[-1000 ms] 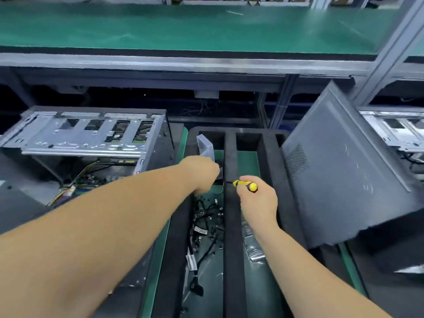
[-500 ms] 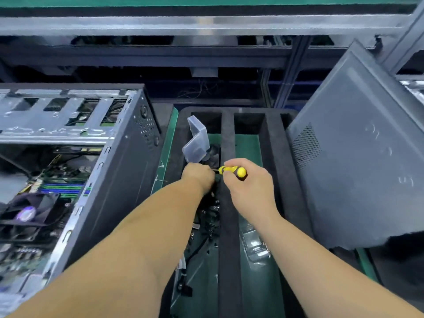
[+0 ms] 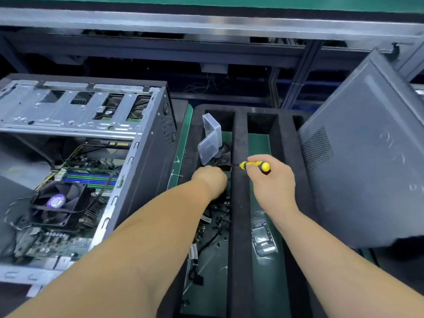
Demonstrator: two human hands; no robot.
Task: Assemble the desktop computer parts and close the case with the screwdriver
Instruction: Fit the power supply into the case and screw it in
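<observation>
Right hand grips the yellow screwdriver, shaft aimed left over the foam divider. Left hand reaches down among loose screws in the tray's left slot; fingers hidden, can't tell if its grip holds one. Open case lies left, side panel leans right. Best pinch one screw (cables tangle close by), lift straight up. Room is tight between the slot walls; clear plastic box stands just beyond.

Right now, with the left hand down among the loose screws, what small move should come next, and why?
Probably pinch one screw with the left hand and lift it toward the open case. The right hand already holds the screwdriver, and the side panel leans unattached on the right.
</observation>
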